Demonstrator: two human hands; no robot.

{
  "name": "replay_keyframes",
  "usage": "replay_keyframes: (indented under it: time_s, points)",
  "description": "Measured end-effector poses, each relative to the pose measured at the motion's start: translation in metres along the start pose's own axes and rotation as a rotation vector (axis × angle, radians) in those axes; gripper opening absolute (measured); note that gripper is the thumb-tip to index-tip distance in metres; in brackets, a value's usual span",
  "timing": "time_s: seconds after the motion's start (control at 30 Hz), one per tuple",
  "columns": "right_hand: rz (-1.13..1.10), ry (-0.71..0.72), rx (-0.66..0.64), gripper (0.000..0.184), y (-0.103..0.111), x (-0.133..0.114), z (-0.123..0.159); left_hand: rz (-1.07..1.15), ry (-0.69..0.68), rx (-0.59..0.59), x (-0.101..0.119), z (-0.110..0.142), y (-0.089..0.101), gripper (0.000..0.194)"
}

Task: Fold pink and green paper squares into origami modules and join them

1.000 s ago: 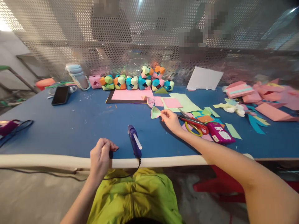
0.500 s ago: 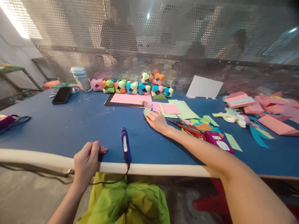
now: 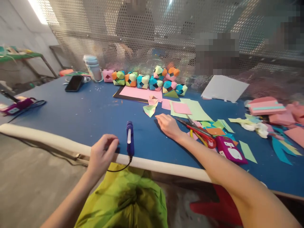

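On the blue table's front edge rests my left hand [image 3: 103,153], fingers loosely curled, thumb and forefinger apart, nothing in it. Just right of it stands a small dark-blue corded tool [image 3: 130,139] with a white strip; its kind is unclear. My right hand [image 3: 168,126] lies on the table, its fingers drawn together and seemingly empty. Beyond its fingertips, apart from them, lies a folded pink and pale-green paper piece [image 3: 151,107]. Pink paper squares [image 3: 181,108] and pale-green sheets [image 3: 198,109] lie close by. Red-handled scissors [image 3: 200,130] are beside my right forearm.
Several folded paper balls [image 3: 143,81] line the back, behind a pink sheet [image 3: 140,93]. A phone [image 3: 74,83] and bottle [image 3: 93,68] stand at left. Paper scraps, a purple box [image 3: 230,150] and pink paper pieces [image 3: 267,106] lie right. A perforated metal screen [image 3: 175,38] rises behind.
My right hand has let go of the folded paper piece and drawn back from it. My left hand has moved right, toward the blue tool, and its fingers have loosened. The view has turned.
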State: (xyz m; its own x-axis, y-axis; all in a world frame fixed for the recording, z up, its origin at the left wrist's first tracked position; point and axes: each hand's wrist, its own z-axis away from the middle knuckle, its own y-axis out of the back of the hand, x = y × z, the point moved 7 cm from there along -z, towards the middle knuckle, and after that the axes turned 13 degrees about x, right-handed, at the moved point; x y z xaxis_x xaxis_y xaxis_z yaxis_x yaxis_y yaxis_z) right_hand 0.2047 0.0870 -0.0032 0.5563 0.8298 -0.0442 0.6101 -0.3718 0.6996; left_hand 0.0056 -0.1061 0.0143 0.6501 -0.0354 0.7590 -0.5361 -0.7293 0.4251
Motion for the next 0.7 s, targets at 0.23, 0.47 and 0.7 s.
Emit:
replay_keyframes:
  time_s: [0.23, 0.47, 0.7]
  points:
    - [-0.053, 0.051, -0.020, 0.023, -0.001, -0.005, -0.004, -0.448, 0.003, -0.187, 0.030, 0.017, -0.025, 0.029]
    - [-0.061, 0.050, -0.031, 0.022, -0.003, -0.006, -0.004, -0.740, -0.014, -0.336, 0.023, 0.005, -0.042, 0.029]
    - [-0.041, 0.046, -0.055, 0.021, -0.003, -0.007, -0.005, -0.618, 0.007, -0.283, 0.005, -0.029, -0.027, 0.031]
